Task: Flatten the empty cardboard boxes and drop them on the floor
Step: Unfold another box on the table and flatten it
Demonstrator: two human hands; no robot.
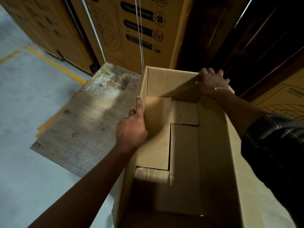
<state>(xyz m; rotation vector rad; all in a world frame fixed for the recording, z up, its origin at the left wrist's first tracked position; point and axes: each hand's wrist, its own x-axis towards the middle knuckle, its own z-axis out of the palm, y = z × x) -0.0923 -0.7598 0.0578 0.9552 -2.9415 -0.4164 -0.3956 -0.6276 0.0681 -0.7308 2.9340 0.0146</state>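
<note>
The cardboard box (213, 153) was held up open-topped, right under the camera, with its long axis running near to far. So it was still fully boxed, nothing flattened yet. The bottom flaps (184, 145) were seen still folded shut inside.

The right hand (212, 82) was clamped on the far right corner, fingers curled over the rim, a bracelet (218, 89) on that wrist. The left hand (131, 129) was laid against the outside of the left long wall, a bit nearer than the right hand, index finger straight along the top edge. Whether the thumb was hooked inside couldn't be made out, so a real grip there can't be confirmed.

What mattered: the hands were set roughly diagonal across the opening, left wall against far right corner. Probably the box would get sheared along that diagonal, left wall pushed right, though the flaps likely need popping first or it'll fight back.

For the drop, bare floor (24, 112) lay to the left, past a worn grey board (92, 116) just beside the box. Printed cartons (139, 30) were stacked at the far side.
</note>
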